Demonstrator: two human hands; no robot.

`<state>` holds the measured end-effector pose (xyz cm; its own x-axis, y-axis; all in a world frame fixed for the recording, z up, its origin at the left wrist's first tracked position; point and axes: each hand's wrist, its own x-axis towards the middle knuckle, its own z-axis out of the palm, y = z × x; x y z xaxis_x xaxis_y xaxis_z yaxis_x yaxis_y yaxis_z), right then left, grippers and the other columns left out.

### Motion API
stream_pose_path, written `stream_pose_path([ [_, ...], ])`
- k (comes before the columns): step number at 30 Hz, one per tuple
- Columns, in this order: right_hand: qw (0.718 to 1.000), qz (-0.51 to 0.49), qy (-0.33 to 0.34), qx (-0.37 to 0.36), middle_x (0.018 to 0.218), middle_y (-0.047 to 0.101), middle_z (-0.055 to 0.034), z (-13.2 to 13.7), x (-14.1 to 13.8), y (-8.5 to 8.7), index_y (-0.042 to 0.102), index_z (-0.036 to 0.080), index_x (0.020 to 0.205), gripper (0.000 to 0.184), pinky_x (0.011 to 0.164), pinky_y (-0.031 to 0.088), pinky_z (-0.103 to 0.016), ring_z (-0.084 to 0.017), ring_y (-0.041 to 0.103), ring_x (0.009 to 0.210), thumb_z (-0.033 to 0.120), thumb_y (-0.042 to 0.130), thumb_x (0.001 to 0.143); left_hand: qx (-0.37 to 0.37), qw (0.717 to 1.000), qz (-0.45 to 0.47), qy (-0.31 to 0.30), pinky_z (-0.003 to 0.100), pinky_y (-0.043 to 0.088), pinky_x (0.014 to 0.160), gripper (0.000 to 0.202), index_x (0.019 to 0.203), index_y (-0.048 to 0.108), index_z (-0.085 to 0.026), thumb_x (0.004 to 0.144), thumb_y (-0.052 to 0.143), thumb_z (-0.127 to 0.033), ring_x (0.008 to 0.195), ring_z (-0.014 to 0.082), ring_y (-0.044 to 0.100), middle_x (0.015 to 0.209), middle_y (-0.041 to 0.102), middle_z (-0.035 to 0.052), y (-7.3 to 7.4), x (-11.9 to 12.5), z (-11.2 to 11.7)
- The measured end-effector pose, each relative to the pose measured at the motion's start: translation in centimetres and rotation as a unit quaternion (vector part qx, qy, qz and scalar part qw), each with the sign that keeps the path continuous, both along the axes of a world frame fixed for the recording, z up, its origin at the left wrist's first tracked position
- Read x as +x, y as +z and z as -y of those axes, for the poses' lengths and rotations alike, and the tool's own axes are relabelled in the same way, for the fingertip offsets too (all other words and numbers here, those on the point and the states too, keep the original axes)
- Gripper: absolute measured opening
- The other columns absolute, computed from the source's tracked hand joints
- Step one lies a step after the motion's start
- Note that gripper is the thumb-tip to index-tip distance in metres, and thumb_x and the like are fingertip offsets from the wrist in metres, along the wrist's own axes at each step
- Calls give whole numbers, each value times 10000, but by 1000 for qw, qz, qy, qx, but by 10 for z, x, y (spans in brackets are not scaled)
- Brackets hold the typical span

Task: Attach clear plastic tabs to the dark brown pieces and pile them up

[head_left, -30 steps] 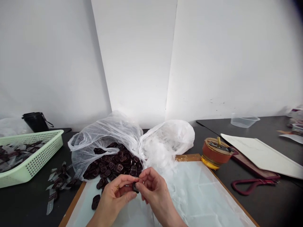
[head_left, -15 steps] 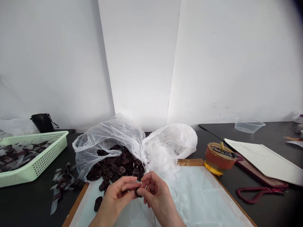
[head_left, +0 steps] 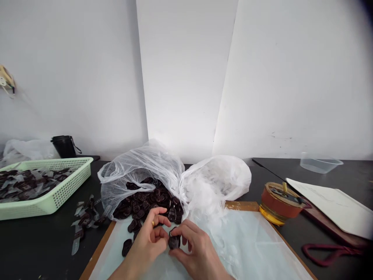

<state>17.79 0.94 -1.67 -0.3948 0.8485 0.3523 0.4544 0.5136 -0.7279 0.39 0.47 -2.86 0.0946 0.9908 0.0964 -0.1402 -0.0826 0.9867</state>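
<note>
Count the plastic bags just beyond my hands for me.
2: the left bag, spilling dark pieces, and the right bag beside it, with whitish bits at its mouth. Another could be hidden behind them.

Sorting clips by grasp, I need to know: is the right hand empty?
No, the right hand pinches a dark piece between its thumb and fingers.

Diffuse light; wall (head_left: 291, 77) bright; right corners dark, perhaps lens edge.
</note>
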Motion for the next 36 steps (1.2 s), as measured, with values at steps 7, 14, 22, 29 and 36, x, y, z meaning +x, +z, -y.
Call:
stream_pose_path([
  [7, 995, 22, -34, 96, 776, 618, -11, 1, -2, -5, 643, 223, 836, 241, 548, 389, -245, -170, 564, 664, 55, 652, 663, 80, 971, -218, 56, 253, 446, 629, 360, 996, 514, -254, 715, 495, -29, 711, 147, 549, 889, 566, -15, 28, -11, 7],
  [14, 990, 26, -36, 135, 790, 610, -11, 3, -3, -6, 605, 223, 831, 279, 603, 422, -262, -196, 598, 748, 19, 636, 642, 116, 927, -354, 49, 253, 413, 603, 359, 898, 599, -240, 699, 432, 7, 634, 156, 551, 836, 681, -5, 32, -6, 11],
  [22, 993, 4, -20, 120, 817, 614, -21, 4, -3, -6, 634, 232, 878, 310, 557, 424, -246, -199, 596, 772, 30, 641, 643, 151, 903, -399, 42, 293, 463, 701, 392, 775, 762, -252, 731, 454, -13, 809, 232, 641, 793, 730, 41, 31, -8, 10],
  [29, 996, -20, -28, 83, 819, 608, -17, 4, -5, -9, 652, 230, 857, 285, 558, 439, -241, -179, 587, 718, 44, 652, 641, 111, 941, -319, 21, 300, 478, 748, 361, 795, 766, -234, 774, 454, -55, 823, 226, 655, 817, 747, 37, 32, -14, 9],
  [36, 997, -42, 0, 59, 804, 596, -15, -2, -4, -21, 657, 244, 860, 116, 513, 446, -240, -150, 555, 615, 186, 668, 760, 30, 978, -201, -57, 244, 473, 637, 203, 979, 696, -201, 813, 584, -169, 752, 194, 654, 821, 737, 29, 37, 0, 16],
])
